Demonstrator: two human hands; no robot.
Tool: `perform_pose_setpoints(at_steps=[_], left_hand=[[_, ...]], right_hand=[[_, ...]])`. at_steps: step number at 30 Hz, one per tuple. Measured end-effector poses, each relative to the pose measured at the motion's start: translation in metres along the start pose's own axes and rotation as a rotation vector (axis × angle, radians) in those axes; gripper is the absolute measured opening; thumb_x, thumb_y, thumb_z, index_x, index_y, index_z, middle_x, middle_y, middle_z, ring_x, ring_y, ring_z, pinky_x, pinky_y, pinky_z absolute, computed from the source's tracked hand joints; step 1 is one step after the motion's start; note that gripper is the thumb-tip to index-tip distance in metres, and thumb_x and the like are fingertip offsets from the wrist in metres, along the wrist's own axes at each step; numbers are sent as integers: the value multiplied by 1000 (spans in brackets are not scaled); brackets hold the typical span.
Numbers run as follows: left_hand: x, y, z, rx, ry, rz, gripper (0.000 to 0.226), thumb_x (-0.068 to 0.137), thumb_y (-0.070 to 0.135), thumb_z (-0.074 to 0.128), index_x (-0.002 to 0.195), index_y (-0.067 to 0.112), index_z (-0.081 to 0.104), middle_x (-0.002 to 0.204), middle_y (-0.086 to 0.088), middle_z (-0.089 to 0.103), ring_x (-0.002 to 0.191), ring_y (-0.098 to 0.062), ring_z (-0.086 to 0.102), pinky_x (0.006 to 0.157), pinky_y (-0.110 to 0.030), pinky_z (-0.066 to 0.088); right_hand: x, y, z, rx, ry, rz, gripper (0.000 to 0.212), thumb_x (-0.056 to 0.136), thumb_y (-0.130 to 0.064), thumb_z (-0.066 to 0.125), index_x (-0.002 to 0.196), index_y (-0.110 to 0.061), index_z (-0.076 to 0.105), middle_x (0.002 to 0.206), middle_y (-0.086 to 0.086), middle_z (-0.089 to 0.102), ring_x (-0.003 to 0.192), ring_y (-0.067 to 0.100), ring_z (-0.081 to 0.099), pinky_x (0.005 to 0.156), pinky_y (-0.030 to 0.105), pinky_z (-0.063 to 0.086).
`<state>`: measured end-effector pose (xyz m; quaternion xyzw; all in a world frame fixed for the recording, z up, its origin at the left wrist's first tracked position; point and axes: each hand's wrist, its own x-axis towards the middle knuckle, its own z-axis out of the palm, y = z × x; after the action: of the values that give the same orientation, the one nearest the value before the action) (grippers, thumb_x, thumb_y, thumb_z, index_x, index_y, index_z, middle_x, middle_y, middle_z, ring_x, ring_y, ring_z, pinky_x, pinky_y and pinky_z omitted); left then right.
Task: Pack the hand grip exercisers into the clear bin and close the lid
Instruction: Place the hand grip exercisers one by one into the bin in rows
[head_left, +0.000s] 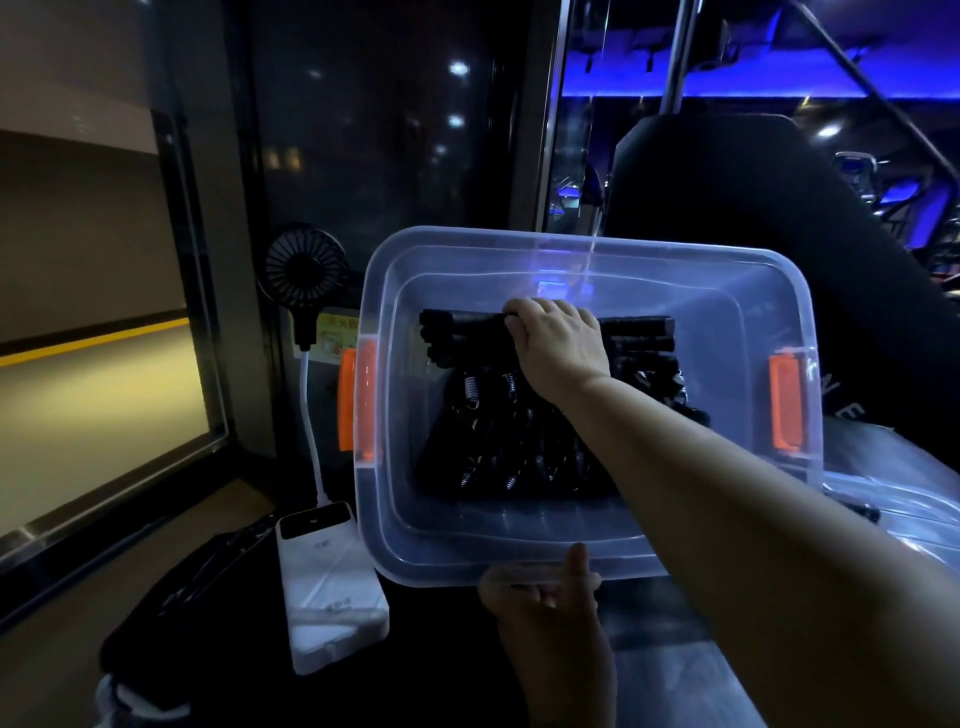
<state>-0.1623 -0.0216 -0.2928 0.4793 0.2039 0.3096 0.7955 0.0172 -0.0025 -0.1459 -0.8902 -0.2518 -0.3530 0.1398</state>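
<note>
Surroundings: a small black fan (305, 270) on a white gooseneck stands just left of the clear bin (587, 564), behind a white power bank (332, 582) lying near the bin's near-left corner. A dark bag (208, 587) lies left of the power bank. A black padded seat back (727, 208) rises behind the bin. To the bin's right, partly under the forearm, lies a clear sheet-like piece, possibly the lid (893, 514); the dim light leaves this uncertain.

Bin: open-topped, orange latches (358, 400) on both short ends, long axis running left to right.

Contents: hand grip exercisers (483, 415), black with metal coil springs, stacked in the middle of the bin floor. The handles at the far side lie left to right, parallel to the bin's long axis; the springs point toward the near side.

Right hand (558, 348): reaching into the bin from the right, fingers curled over a far handle, covering the stack's centre.

Left hand (540, 592): fingers pinched on the bin's near rim, thumb up against the wall.
</note>
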Motion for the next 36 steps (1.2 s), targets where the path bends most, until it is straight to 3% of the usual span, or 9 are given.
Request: perform_pose_setpoints(at_steps=[5, 9, 11, 14, 16, 20, 28, 33, 36], left_hand=[[2, 1, 0, -11, 3, 10, 34, 79, 3, 73, 95, -5, 45, 71, -22, 67, 56, -19, 67, 55, -29, 56], [1, 0, 1, -36, 15, -11, 36, 79, 3, 74, 95, 0, 43, 73, -21, 68, 56, -17, 68, 53, -24, 56], [0, 0, 1, -46, 15, -19, 37, 78, 2, 74, 97, 2, 42, 74, -20, 68, 56, -16, 68, 54, -23, 56], [1, 0, 1, -62, 2, -19, 40, 78, 1, 74, 102, -9, 44, 77, -26, 67, 56, -21, 67, 51, -23, 54], [4, -1, 0, -40, -9, -13, 42, 77, 2, 75, 102, -14, 46, 75, -26, 67, 56, -23, 67, 51, -23, 54], [4, -2, -1, -5, -11, -7, 41, 78, 4, 75, 102, -13, 47, 75, -22, 68, 58, -21, 68, 52, -24, 55], [2, 0, 1, -16, 21, 0, 42, 77, 7, 76, 103, -3, 44, 67, -13, 70, 55, -16, 67, 49, -21, 53], [3, 1, 2, -67, 21, 14, 40, 79, 4, 74, 102, -5, 43, 71, -20, 69, 56, -17, 67, 50, -19, 52], [2, -2, 0, -56, 8, 44, 38, 80, 7, 74, 97, 6, 40, 70, -16, 68, 58, -17, 66, 52, -22, 53]], right_hand=[[-5, -5, 5, 66, 20, 43, 33, 100, -38, 35, 126, -30, 53, 128, -6, 56, 125, 21, 43, 112, 40, 13], [-9, -8, 5, 111, -12, 65, 38, 99, -42, 33, 132, -28, 46, 133, -5, 51, 129, 20, 40, 116, 41, 6], [-13, -8, 3, 143, 34, 46, 34, 100, -37, 36, 129, -25, 50, 127, -1, 53, 121, 24, 47, 116, 41, 10], [-20, -5, -1, 219, 228, 22, 25, 97, -21, 47, 116, -15, 62, 111, 10, 55, 103, 32, 53, 105, 40, 29], [-23, -3, -3, 224, 300, 31, 20, 93, -15, 52, 107, -15, 67, 103, 8, 57, 95, 31, 56, 100, 36, 30], [-19, 2, -7, 215, 274, 39, 22, 90, -15, 56, 103, -20, 73, 101, 3, 64, 88, 27, 61, 97, 34, 28], [-11, 15, -8, 248, 169, 132, 24, 92, -16, 55, 105, -26, 72, 105, -4, 65, 97, 18, 59, 97, 33, 27], [-20, 16, -11, 214, 98, 109, 27, 95, -26, 53, 120, -31, 64, 116, -4, 59, 107, 17, 53, 96, 32, 22], [-30, 16, -18, 213, 111, 92, 30, 93, -31, 56, 122, -31, 61, 117, -3, 57, 109, 19, 51, 100, 35, 24]])
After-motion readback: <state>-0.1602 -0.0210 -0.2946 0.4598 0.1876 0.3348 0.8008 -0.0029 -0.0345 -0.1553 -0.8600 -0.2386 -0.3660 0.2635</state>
